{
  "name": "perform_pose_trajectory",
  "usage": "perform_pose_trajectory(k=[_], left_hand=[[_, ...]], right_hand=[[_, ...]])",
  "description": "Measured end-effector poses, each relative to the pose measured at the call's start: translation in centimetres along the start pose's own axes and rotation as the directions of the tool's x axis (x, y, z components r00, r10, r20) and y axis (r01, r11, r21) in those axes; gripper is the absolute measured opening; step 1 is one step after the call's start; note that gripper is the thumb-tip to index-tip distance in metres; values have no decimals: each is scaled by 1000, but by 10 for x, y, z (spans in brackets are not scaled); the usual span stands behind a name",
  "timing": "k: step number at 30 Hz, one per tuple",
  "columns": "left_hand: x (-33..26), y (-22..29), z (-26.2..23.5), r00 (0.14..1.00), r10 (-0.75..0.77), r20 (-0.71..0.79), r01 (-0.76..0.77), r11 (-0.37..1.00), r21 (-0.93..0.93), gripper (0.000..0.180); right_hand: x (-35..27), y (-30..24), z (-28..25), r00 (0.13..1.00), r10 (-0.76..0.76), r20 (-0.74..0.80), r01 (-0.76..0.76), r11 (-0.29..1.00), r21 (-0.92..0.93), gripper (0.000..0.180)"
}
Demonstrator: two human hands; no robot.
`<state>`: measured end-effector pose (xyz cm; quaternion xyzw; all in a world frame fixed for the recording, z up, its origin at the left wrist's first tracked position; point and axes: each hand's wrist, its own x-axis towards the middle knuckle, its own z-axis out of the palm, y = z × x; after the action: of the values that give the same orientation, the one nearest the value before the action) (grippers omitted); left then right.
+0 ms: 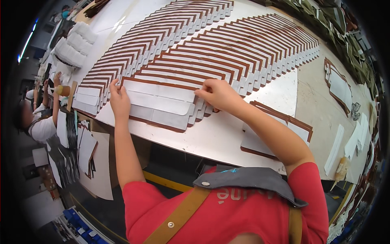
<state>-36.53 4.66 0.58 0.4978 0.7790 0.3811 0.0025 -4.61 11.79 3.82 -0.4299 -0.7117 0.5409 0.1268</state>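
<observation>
Brown-edged panel (158, 96), L+R hands (219, 94) at top crnrs; ovlpg. row (211, 59) behind.

Glaring white off the tabletop (284, 91), glinting most strongly in streaks toward its upper left, and shining from a strip lamp (26, 47) at the far left. Darkening into deep shadow beneath the tabletop's near edge, over the floor (166, 168). Showing crisply around the middle, but bending straight lines, softening detail and fading to black toward the round rim.
</observation>
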Motion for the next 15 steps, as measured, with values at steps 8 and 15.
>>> perform_pose_trajectory(k=[8, 15], left_hand=[[-4, -11, 13, 1000, 3, -19, -3, 1000, -6, 31], [-3, -11, 11, 1000, 12, -9, -12, 1000, 16, 31]], right_hand=[[-25, 41, 9, 839, -544, 19, 516, 783, -347, 34], [-21, 38, 16, 844, -536, 25, 487, 746, -454, 39]])
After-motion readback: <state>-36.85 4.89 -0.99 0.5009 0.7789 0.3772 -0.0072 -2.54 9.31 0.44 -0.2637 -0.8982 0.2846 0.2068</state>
